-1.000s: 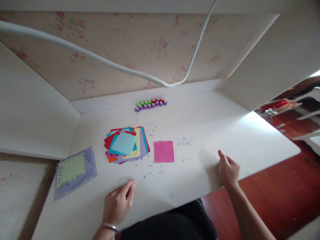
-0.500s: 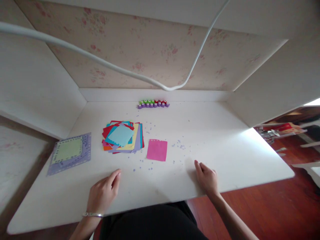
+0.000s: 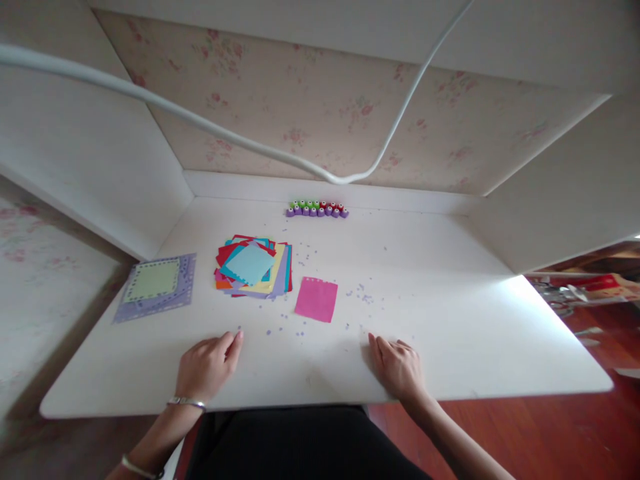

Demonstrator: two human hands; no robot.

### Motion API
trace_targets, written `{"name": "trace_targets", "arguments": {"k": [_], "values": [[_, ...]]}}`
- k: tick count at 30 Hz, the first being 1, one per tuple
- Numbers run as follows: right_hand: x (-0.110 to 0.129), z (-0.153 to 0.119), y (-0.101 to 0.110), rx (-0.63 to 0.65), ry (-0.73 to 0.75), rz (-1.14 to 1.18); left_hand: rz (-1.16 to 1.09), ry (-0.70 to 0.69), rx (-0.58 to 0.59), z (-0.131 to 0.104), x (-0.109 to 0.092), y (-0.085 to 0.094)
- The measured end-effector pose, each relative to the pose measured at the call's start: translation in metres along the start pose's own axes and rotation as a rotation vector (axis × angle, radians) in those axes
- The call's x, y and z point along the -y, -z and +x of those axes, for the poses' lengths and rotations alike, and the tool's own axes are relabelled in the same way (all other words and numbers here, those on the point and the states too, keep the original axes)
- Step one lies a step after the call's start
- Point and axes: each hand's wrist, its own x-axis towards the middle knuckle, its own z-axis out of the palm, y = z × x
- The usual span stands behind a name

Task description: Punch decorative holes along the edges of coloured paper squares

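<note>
My left hand rests on the white desk near its front edge, curled into a loose fist with nothing visible in it. To the right, my right hand also lies on the desk with its fingers folded in, holding nothing that shows. Between and beyond them lies a pink square of paper with small holes punched along its top edge. Left of it is a messy stack of coloured paper, light blue on top. Tiny purple paper cut-outs are scattered around the pink sheet.
Small craft punches in purple, green and red stand in two rows at the back. Purple and pale green sheets with punched borders lie at the left. A white cable hangs across the view above the desk.
The view has tilted and shifted slightly. My right hand has moved a little left and nearer the desk's front edge; my left hand stays about where it was. The papers and punches have not moved.
</note>
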Motion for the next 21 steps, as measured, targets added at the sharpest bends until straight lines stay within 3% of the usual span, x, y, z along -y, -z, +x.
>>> {"name": "trace_targets", "arguments": {"k": [21], "values": [[0.0049, -0.0016, 0.0014, 0.052, 0.019, -0.148, -0.009, -0.053, -0.015, -0.0033, -0.0021, 0.0037]]}}
